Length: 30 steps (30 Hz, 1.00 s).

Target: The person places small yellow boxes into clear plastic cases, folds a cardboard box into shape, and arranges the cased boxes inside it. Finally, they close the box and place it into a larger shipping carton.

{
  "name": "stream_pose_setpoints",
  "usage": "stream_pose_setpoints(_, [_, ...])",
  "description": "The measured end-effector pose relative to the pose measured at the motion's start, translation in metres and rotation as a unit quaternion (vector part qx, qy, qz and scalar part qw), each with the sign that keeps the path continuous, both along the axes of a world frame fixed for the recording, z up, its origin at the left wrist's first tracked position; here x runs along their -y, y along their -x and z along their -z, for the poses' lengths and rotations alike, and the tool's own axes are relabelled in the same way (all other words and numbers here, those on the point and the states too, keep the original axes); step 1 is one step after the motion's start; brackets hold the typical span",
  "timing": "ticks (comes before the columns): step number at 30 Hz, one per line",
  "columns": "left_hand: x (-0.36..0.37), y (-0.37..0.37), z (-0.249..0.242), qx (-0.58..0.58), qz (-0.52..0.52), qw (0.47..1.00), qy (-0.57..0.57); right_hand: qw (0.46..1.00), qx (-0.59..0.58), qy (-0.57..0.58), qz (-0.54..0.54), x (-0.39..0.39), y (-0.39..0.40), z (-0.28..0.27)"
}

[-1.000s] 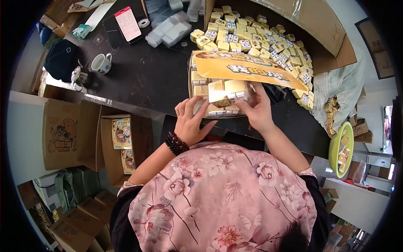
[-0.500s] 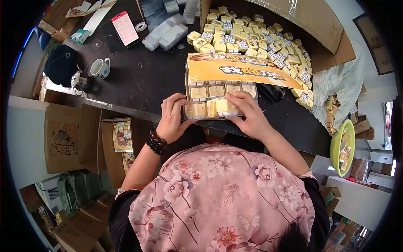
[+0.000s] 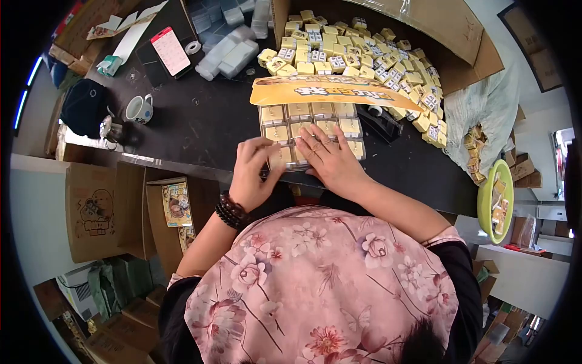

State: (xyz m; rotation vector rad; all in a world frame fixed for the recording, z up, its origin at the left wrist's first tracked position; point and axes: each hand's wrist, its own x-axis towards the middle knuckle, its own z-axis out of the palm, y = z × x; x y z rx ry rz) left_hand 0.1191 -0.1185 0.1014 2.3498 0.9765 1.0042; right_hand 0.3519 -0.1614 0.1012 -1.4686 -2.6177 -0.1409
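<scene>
A display box [image 3: 264, 130] stands on the dark table in front of me, with rows of small cream boxes [image 3: 299, 110] in it. Its orange printed lid flap [image 3: 333, 94] is raised at the far side. My right hand [image 3: 333, 162] lies flat with fingers stretched over the front rows and hides some of the cream boxes. At the box's front left corner is my left hand [image 3: 251, 170], its fingers bent and slightly blurred, with thumb and forefinger apart beside a cream box. Nothing is clearly gripped by it.
A large heap of small cream boxes [image 3: 357, 51] spills from a carton [image 3: 479, 54] behind. Clear plastic cases [image 3: 233, 54], a phone [image 3: 170, 51], a cup [image 3: 139, 109] and a cap [image 3: 85, 106] are on the left. A green basin [image 3: 487, 206] stands right of the table.
My right hand has moved from the front right cream boxes to lie flat over the middle. My left hand has drawn back from the front edge, and the front row now sits level.
</scene>
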Motion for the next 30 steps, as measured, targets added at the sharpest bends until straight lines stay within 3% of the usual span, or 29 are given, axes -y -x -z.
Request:
stream_pose_setpoints(1, [-0.003, -0.001, 0.001, 0.150, -0.006, 0.977, 0.151, 0.999, -0.033, 0.013, -0.011, 0.000, -0.002, -0.003])
stream_pose_setpoints(2, [-0.008, -0.002, -0.001, 0.292, -0.013, 0.910, 0.295, 0.997, -0.067, 0.024, -0.022, -0.002, -0.003, -0.005])
stream_pose_setpoints(3, [-0.022, 0.001, -0.008, 0.359, 0.003, 0.875, 0.325, 0.997, -0.068, 0.022, -0.021, -0.003, -0.007, -0.009])
stream_pose_setpoints(4, [-0.030, 0.001, -0.029, 0.397, 0.013, 0.841, 0.368, 0.960, -0.270, 0.064, 0.042, -0.004, -0.016, -0.012])
stream_pose_setpoints(6, [-0.043, 0.000, -0.071, 0.420, 0.049, 0.793, 0.440, 0.765, -0.614, 0.092, 0.170, -0.014, -0.042, -0.009])
stream_pose_setpoints(7, [-0.049, 0.001, -0.084, 0.404, 0.075, 0.782, 0.469, 0.572, -0.786, 0.111, 0.205, -0.022, -0.059, -0.014])
stream_pose_setpoints(9, [-0.055, 0.001, -0.095, 0.395, 0.129, 0.763, 0.495, 0.465, -0.848, 0.197, 0.162, -0.023, -0.081, -0.057])
stream_pose_setpoints(10, [-0.056, -0.003, -0.099, 0.366, 0.122, 0.770, 0.508, 0.436, -0.848, 0.297, 0.038, -0.023, -0.097, -0.065])
stream_pose_setpoints(12, [-0.064, -0.004, -0.096, 0.338, 0.144, 0.758, 0.539, 0.430, -0.840, 0.326, 0.052, -0.019, -0.098, -0.085])
stream_pose_setpoints(13, [-0.061, -0.003, -0.095, 0.319, 0.141, 0.765, 0.542, 0.479, -0.814, 0.307, 0.117, -0.015, -0.095, -0.096])
stream_pose_setpoints(16, [-0.052, 0.001, -0.083, 0.297, 0.143, 0.781, 0.530, 0.628, -0.710, 0.287, 0.138, -0.012, -0.096, -0.092])
stream_pose_setpoints(21, [-0.020, -0.009, -0.083, 0.250, 0.113, 0.830, 0.486, 0.675, -0.659, 0.323, 0.075, -0.009, -0.090, -0.076])
stream_pose_setpoints(22, [-0.019, -0.007, -0.079, 0.179, 0.121, 0.867, 0.450, 0.697, -0.637, 0.323, 0.073, -0.009, -0.088, -0.072])
stream_pose_setpoints(26, [-0.017, -0.012, -0.083, 0.151, 0.087, 0.889, 0.424, 0.724, -0.640, 0.247, 0.063, -0.003, -0.075, -0.076])
stream_pose_setpoints(27, [-0.019, -0.014, -0.082, 0.108, 0.042, 0.931, 0.346, 0.724, -0.641, 0.246, 0.063, -0.004, -0.073, -0.076])
stream_pose_setpoints(29, [-0.020, -0.023, -0.084, 0.045, -0.050, 0.976, 0.208, 0.864, -0.461, 0.121, 0.166, -0.007, -0.069, -0.075])
stream_pose_setpoints(30, [-0.023, -0.027, -0.084, 0.044, -0.048, 0.976, 0.209, 0.885, -0.428, 0.054, 0.177, -0.010, -0.067, -0.074])
